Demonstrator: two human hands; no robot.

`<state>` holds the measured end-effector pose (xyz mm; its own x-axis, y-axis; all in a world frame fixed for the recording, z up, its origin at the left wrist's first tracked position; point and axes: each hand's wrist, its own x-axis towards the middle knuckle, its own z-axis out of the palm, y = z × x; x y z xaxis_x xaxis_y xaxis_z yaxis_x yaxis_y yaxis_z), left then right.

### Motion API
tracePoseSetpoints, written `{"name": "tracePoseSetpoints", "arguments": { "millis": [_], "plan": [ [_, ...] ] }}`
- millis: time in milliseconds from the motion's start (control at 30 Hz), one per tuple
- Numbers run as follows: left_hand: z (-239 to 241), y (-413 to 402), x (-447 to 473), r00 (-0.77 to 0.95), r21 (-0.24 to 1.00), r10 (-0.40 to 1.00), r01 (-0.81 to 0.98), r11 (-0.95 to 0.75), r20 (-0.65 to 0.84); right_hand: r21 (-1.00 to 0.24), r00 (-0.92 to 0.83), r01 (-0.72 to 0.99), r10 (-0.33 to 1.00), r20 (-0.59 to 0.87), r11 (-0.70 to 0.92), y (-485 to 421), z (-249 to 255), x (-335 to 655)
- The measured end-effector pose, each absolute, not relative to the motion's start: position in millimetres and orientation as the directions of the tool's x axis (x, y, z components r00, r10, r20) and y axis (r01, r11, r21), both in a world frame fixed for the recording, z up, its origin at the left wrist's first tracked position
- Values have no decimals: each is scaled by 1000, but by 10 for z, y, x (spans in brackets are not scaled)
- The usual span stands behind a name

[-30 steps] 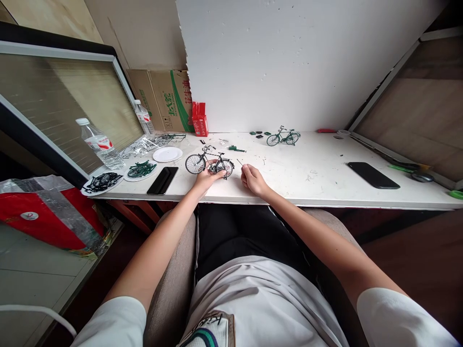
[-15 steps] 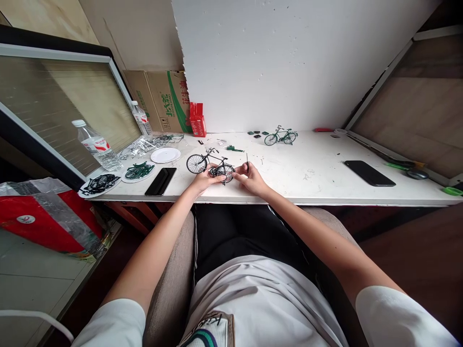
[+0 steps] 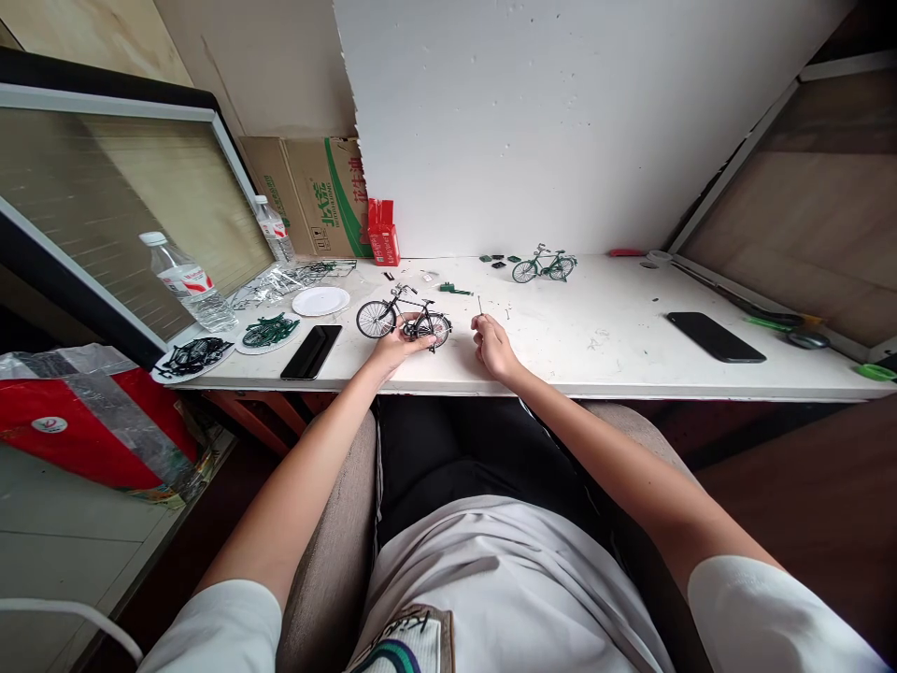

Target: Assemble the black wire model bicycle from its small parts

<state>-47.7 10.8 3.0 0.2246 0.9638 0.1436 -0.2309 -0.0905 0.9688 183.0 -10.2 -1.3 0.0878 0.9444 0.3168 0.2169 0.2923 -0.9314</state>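
Note:
A black model bicycle [image 3: 405,318] stands just above the front part of the white table, tilted slightly. My left hand [image 3: 401,350] is closed around its lower frame near the pedals and rear wheel. To the right, apart from the bicycle, my right hand [image 3: 495,346] is closed on a small screwdriver [image 3: 480,304], whose thin shaft points upward; its handle is hidden in the fingers. Behind the bicycle lies a green plastic part [image 3: 455,289]. A finished-looking green model bicycle [image 3: 545,265] stands further back on the right.
Plates of black parts [image 3: 192,358] and green parts [image 3: 268,330] lie left, near a white plate [image 3: 320,300], water bottles [image 3: 189,283] and a phone [image 3: 311,352]. Another phone [image 3: 715,336] rests right. A red box [image 3: 383,232] stands at the back wall. Small bits dot the white table [image 3: 617,365].
My right hand has drawn back from the rear wheel, slightly right, with the screwdriver still in it. The black bicycle has shifted a little left in my left hand.

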Motion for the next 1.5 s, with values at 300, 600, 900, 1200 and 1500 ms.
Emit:
{"name": "tracePoseSetpoints", "arguments": {
  "millis": [300,600,900,1200,1500],
  "plan": [
    [-9,140,-439,80,966,982,-210,-151,171,-787,1,454,884,468,417,-52,-110,1869],
    [-44,161,-427,78,971,979,-164,-172,187,-891,4,277,927,375,359,-114,-23,1817],
    [-27,122,-425,86,973,975,-124,-193,204,-893,-18,276,931,364,355,-180,61,1781],
    [-55,134,-448,108,976,972,-85,-200,208,-890,-13,282,929,370,359,-177,54,1784],
    [-40,122,-424,95,972,968,-52,-229,233,-865,-16,310,912,410,394,-172,33,1790]
  ]
}}
